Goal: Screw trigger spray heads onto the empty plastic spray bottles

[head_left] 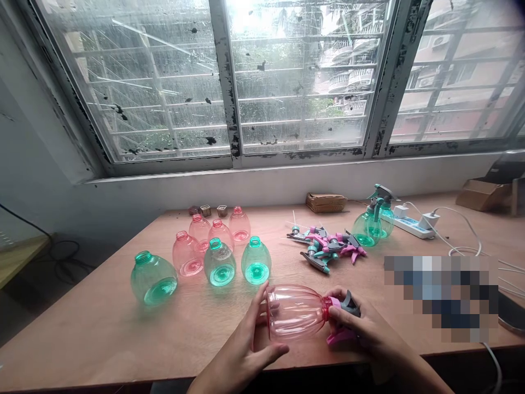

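A clear pink round spray bottle (296, 312) lies on its side near the front edge of the wooden table (102, 328). My left hand (246, 342) cups its base, fingers curved against the bottom. My right hand (365, 328) is closed around the pink and grey trigger spray head (343, 317) sitting at the bottle's neck. Several open pink bottles (205, 235) and green bottles (221, 262) without heads stand at the left middle of the table.
A heap of loose pink and teal trigger heads (328, 246) lies at centre right. Two assembled green spray bottles (371, 221) stand by a white power strip (410, 224) with cables. A woven box (326, 202) and small cubes (207, 209) sit near the wall. A blurred patch (441, 295) is at right.
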Demonstrator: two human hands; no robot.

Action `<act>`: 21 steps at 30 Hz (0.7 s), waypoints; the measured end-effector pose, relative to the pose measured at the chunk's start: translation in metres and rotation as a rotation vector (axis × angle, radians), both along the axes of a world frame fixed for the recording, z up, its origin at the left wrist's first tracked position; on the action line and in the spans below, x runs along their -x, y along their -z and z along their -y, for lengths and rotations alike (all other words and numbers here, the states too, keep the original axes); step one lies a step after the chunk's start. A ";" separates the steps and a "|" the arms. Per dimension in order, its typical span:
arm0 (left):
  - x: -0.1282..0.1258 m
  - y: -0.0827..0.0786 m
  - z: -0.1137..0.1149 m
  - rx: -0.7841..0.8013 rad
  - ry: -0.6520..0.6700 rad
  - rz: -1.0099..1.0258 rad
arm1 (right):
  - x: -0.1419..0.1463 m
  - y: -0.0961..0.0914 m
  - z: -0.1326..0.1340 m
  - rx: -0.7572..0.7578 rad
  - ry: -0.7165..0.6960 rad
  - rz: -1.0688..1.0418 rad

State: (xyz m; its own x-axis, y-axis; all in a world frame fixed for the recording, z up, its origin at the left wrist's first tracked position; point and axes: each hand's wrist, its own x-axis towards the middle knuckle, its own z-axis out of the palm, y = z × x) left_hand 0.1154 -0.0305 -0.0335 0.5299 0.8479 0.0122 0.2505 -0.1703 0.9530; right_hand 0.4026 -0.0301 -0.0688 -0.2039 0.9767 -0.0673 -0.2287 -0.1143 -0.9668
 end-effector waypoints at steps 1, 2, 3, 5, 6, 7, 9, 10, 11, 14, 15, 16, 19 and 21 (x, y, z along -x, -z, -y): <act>0.000 0.001 0.000 0.000 -0.007 -0.011 | 0.000 0.000 0.000 0.001 0.000 -0.002; 0.001 0.002 0.001 0.001 -0.016 -0.020 | 0.000 0.000 0.000 0.003 0.002 -0.006; 0.001 0.002 0.001 0.003 -0.023 -0.026 | 0.000 0.000 0.000 0.009 0.005 -0.009; 0.001 0.002 0.003 0.017 -0.024 -0.032 | 0.000 0.000 0.001 0.023 0.001 -0.006; 0.001 0.001 0.003 0.027 -0.021 -0.031 | 0.000 0.000 0.001 0.027 -0.005 0.000; 0.001 0.000 0.004 0.039 -0.017 -0.027 | 0.000 0.000 0.001 0.027 -0.009 0.008; 0.001 -0.002 0.005 0.063 -0.011 -0.011 | 0.000 0.000 0.001 0.025 -0.009 0.014; 0.001 -0.003 0.006 0.074 -0.014 -0.001 | 0.000 0.000 0.001 0.028 -0.002 0.012; 0.001 -0.004 0.006 0.085 -0.017 0.006 | 0.000 0.000 0.001 0.036 0.008 0.008; 0.001 -0.005 0.006 0.104 -0.026 0.000 | 0.001 0.002 0.000 0.042 0.023 0.007; 0.000 -0.005 0.006 0.104 -0.029 -0.005 | 0.001 0.002 0.000 0.035 0.025 0.009; 0.000 -0.004 0.006 0.101 -0.034 -0.009 | 0.001 0.003 -0.001 0.027 0.027 0.010; -0.001 -0.003 0.004 0.093 -0.048 -0.001 | 0.002 0.003 0.000 0.035 0.042 0.003; -0.001 -0.001 0.003 0.089 -0.055 0.017 | 0.003 0.003 0.000 0.058 0.055 0.000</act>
